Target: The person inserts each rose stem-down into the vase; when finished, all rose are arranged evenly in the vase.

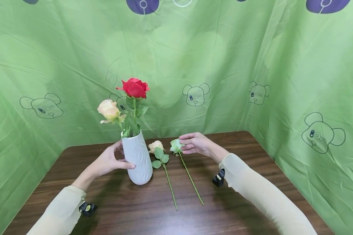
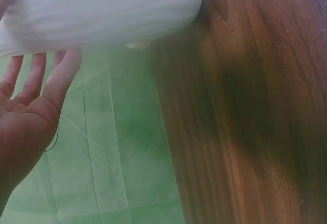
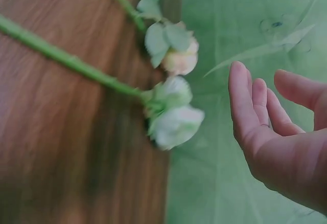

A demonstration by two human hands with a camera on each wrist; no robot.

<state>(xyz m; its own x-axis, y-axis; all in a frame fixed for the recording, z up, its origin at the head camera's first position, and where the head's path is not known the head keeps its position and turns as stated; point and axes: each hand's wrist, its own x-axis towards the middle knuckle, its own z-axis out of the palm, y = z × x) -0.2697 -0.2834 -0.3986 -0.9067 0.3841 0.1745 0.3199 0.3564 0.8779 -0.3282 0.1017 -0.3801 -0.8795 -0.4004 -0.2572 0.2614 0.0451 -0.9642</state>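
My left hand [image 1: 110, 160] grips a white ribbed vase [image 1: 139, 160], thumb across its front and fingers round its far side. The vase leans slightly. Out of its mouth stand a red rose [image 1: 134, 88] and a cream rose [image 1: 109, 110], their lower stems hidden inside. My right hand [image 1: 199, 144], fingers loosely bent with nothing between them, hovers by the head of a pale green-white rose [image 1: 175, 146] lying on the table. In the right wrist view a gap shows between these fingers and that green-white bloom [image 3: 176, 124].
A second cream rose [image 1: 156, 147], with green leaves, lies between the vase and the green-white rose, stem pointing toward me. The brown wooden table [image 1: 232, 202] ends at a green curtain [image 1: 170, 58] printed with bear outlines. Dark devices are strapped at both wrists.
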